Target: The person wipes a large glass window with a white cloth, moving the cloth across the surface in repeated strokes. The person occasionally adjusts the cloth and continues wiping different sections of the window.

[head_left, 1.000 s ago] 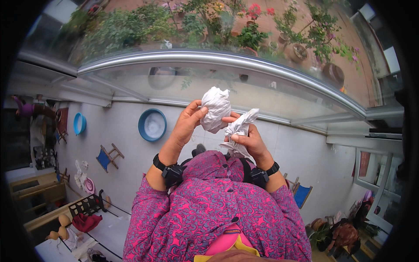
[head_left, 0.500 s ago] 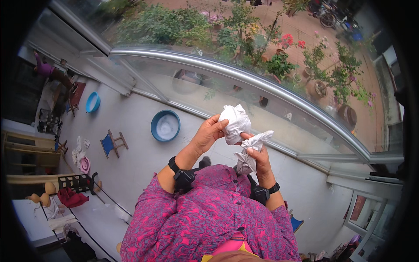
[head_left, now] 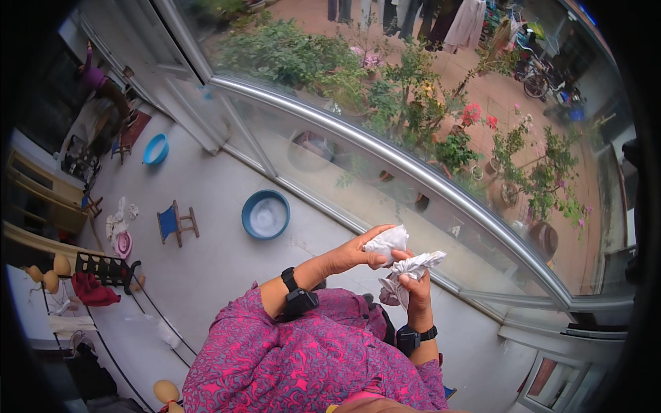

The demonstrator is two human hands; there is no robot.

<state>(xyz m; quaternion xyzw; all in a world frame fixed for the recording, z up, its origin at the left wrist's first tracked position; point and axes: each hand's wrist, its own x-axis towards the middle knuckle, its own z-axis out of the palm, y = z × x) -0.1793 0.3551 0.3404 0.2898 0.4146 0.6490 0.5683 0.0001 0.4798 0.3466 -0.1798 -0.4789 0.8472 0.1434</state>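
In front of my body, at the window side, my left hand (head_left: 354, 251) is closed on a bunched white cloth (head_left: 388, 239), with its fingertips at the cloth's near side. Close beside it, my right hand (head_left: 418, 292) grips a second crumpled white bundle (head_left: 407, 270), whose end sticks out past the thumb and whose lower part hangs down by the palm. Whether the two bundles are one piece of cloth I cannot tell. A dark wrist device (head_left: 301, 301) sits on my left forearm, and a similar one (head_left: 410, 339) on my right.
A teal basin (head_left: 248, 227) with suds stands on the floor ahead left. Beyond are a blue folding stool (head_left: 167, 224), a light blue basin (head_left: 155, 149) and a pink basin (head_left: 123, 245). A metal window rail (head_left: 385, 160) crosses ahead; a person (head_left: 103, 84) stands far left.
My hands sit lower in the picture, after the view tilted up and turned. The cloth in my left hand, a rounded bulge before, is now smaller and flatter. Both hands keep their grip.
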